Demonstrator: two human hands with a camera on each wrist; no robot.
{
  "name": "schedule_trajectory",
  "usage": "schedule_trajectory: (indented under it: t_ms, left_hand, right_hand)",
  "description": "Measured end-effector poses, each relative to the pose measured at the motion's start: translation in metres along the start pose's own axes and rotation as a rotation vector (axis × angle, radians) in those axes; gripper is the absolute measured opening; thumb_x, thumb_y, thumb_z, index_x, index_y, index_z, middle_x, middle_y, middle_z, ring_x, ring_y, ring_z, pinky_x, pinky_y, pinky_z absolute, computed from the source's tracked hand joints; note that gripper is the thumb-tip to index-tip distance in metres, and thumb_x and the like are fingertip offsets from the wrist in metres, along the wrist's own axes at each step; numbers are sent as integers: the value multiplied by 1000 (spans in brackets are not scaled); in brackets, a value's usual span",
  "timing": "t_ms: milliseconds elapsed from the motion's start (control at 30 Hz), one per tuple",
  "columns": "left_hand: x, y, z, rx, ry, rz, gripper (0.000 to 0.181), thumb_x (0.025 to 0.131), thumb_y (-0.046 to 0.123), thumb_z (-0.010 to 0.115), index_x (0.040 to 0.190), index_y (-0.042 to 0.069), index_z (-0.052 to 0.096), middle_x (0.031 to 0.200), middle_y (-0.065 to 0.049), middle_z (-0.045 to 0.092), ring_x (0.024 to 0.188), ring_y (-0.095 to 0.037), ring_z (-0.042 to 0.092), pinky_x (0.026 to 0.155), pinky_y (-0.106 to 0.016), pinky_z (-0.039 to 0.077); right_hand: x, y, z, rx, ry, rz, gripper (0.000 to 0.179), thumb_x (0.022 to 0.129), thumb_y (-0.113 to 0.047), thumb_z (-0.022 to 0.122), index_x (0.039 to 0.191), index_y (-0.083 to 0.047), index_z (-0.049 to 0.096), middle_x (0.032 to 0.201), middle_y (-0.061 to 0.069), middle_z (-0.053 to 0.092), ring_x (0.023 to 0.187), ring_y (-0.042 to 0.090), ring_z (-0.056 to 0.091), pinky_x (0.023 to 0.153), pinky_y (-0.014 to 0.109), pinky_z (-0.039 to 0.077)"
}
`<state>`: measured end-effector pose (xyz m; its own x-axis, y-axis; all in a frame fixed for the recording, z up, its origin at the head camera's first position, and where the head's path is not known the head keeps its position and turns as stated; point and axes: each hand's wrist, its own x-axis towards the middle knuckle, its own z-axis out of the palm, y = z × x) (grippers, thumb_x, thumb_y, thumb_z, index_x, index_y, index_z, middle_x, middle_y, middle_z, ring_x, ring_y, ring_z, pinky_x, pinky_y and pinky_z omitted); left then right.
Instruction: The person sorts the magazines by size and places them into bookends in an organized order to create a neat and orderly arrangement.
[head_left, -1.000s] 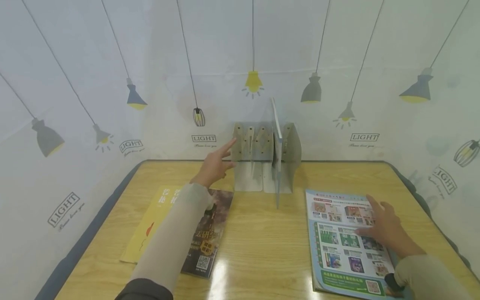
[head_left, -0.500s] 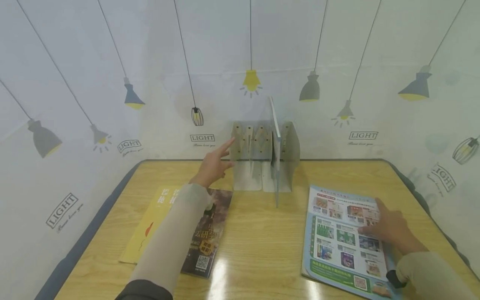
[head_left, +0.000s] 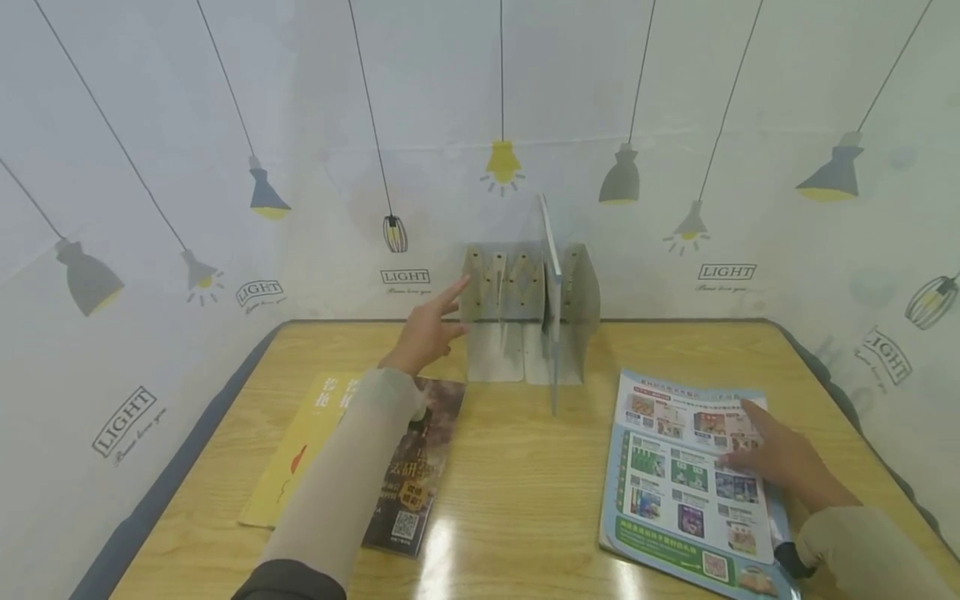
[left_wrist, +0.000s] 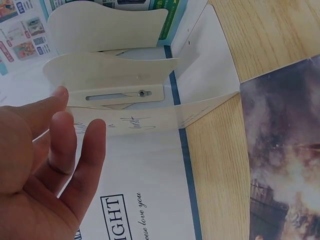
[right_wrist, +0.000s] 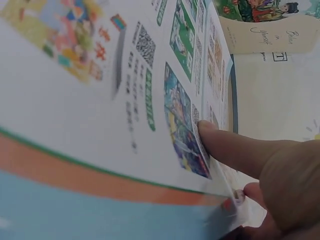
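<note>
Wooden table point(head_left: 525, 475); right grip point(head_left: 787, 460) pinches magazine point(head_left: 675, 479); left grip point(head_left: 426, 335) relaxed beside bookend rack point(head_left: 491, 354).

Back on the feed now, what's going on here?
A person's right hand grips the right edge of a blue-bordered magazine. The left hand is at the left end of a metal rack, where a book stands upright. A yellow booklet and a dark booklet lie by the left forearm.

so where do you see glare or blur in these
Head view: pale glare streaks on the table, one beside the dark booklet; left wrist view: wall lettering fairly crisp; right wrist view: small print on the magazine looks soft.
</note>
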<state>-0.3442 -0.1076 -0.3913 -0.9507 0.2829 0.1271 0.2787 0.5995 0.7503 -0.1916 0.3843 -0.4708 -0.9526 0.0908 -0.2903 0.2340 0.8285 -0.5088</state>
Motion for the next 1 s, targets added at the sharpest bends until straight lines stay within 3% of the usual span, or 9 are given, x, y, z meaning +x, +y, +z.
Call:
schedule_trajectory:
  t_ms: [200,267,467,600,700,833,1000]
  left_hand:
    - [0,0,1,-8,-6,-11,90,89,10,71,147,56,22,143,-16,49,53,-20,57,51,-31,55]
    - [1,-1,2,-12,-8,-16,90,88,10,71,147,57,22,143,-16,48,54,-22,58,52,-32,55]
    - [3,-4,2,-1,-1,19,91,88,10,72,147,57,21,143,-19,48,55,-22,59,53,-33,56]
    - [3,-6,2,-2,0,28,91,88,10,72,147,57,21,142,-19,48,55,-20,59,53,-33,56]
    - [2,-7,2,-3,-13,24,91,88,10,71,147,57,19,143,-19,48,52,-21,55,53,-33,56]
    - [2,-6,2,-5,-9,30,91,88,8,71,151,50,21,142,-20,48,58,-19,60,54,-33,56]
    - [3,-5,0,-1,1,42,88,88,8,71,154,40,24,142,-20,48,72,-18,68,53,-31,56]
  right_hand:
    - [-2,0,-3,11,19,-39,113,79,-39,78,154,-4,1,136,42,33,104,53,53,94,73,31]
    - [-1,2,-2,22,29,-38,110,80,-37,77,155,-7,2,137,42,32,105,53,53,93,73,33]
    - [-3,7,-6,69,39,-86,100,83,-35,74,156,-8,10,144,41,23,121,62,33,94,75,27]
    - [-7,6,-11,139,2,-161,93,87,-30,70,155,-4,12,144,41,25,121,59,36,93,72,32]
    - [-12,5,-14,196,-23,-202,88,89,-25,69,154,-1,14,141,41,31,114,52,50,89,58,47]
    - [-17,1,-17,203,0,-236,83,91,-24,68,154,-1,17,137,40,38,104,42,61,79,41,53]
    - [-22,-8,-23,162,55,-285,79,92,-25,67,155,-7,22,137,38,41,106,46,59,83,50,51]
